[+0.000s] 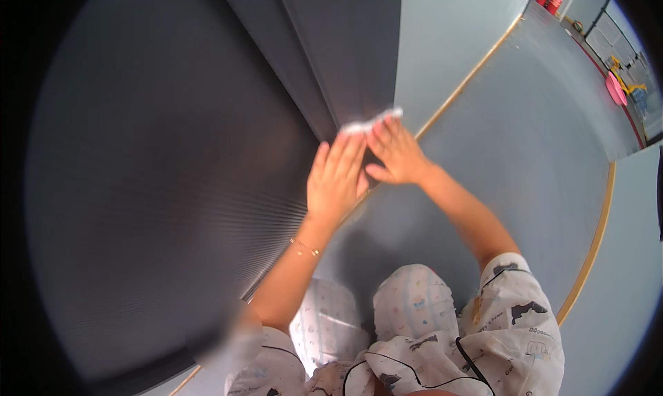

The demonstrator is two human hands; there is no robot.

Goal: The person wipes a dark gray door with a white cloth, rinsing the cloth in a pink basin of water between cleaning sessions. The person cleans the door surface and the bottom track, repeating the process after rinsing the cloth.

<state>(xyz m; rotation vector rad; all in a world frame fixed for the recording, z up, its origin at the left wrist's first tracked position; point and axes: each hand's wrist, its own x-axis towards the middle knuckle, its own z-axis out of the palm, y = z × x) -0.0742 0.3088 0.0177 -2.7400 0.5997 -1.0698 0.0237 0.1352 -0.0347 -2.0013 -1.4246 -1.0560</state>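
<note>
A white cloth or wipe (370, 122) lies under the fingertips of both hands, pressed against a dark grey panel or door edge (357, 59). My left hand (335, 176) is flat with its fingers fairly close together, a thin bracelet at the wrist. Just right of it, my right hand (394, 150) has its fingers on the cloth and its thumb held out towards the left hand. Most of the cloth is hidden or blurred, and whether either hand grips it cannot be told.
A large dark ribbed surface (181, 189) fills the left side. Pale walls with a tan skirting strip (469, 77) border the grey floor (518, 137). Red fire extinguishers (555, 1) and a pink basin (616, 89) stand far off at the upper right.
</note>
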